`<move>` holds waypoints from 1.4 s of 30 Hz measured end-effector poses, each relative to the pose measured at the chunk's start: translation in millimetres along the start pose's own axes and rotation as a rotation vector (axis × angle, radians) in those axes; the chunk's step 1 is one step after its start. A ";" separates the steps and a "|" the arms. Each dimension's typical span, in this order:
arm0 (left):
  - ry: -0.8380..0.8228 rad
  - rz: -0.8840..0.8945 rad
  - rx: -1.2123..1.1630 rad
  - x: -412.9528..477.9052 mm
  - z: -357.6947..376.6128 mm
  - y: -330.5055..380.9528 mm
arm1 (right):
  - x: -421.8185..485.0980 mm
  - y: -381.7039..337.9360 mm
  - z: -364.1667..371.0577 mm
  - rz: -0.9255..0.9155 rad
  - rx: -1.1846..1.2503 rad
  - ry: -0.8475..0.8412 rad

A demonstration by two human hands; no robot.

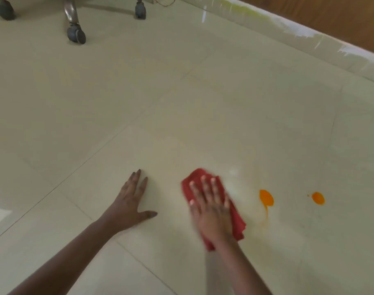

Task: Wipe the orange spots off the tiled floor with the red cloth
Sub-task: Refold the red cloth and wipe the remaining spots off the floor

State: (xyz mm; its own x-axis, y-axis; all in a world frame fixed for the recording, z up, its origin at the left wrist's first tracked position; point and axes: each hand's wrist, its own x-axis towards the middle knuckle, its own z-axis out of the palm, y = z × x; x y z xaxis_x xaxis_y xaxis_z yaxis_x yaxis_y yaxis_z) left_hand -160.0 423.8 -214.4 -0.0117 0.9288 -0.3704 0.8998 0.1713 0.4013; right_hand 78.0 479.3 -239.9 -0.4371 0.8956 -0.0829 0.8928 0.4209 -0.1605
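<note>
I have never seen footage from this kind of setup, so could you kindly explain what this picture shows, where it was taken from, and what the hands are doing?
There is no machine here: a person wears a camera on the head, looking down at their own bare hands. The left hand rests flat on the tiled floor. The right hand presses a red cloth flat against the tiles. To its right lie two orange spots, a nearer spot with a thin trail and a farther spot. Chair castors stand at the top.

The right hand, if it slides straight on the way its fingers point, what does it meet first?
The right hand, flat on the red cloth, points up and slightly left. That line crosses only bare tiled floor; the way looks free. Both orange spots, and, lie off to its right.
</note>
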 end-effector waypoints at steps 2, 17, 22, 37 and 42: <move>-0.056 0.025 0.009 -10.4 12.0 6.5 | 22.2 11.0 -3.2 0.138 -0.032 0.010; -0.094 0.351 0.069 -22.3 60.6 83.7 | -71.3 60.8 -7.0 0.402 -0.044 0.062; -0.088 0.447 0.165 -4.2 62.1 111.6 | -135.3 19.3 3.9 0.224 -0.027 0.038; -0.088 0.467 0.211 55.5 70.5 138.0 | -69.8 89.0 -13.9 0.228 0.049 0.080; -0.087 0.439 0.225 52.9 71.7 138.6 | -72.7 169.3 -22.3 0.482 -0.004 0.081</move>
State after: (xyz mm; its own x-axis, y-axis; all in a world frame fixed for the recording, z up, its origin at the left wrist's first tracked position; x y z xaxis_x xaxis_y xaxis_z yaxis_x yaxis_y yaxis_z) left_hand -4.6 473.1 -238.4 0.4170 0.8649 -0.2794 0.8835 -0.3135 0.3480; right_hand 263.3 488.7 -239.1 0.0359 0.9969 -0.0703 0.9920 -0.0441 -0.1186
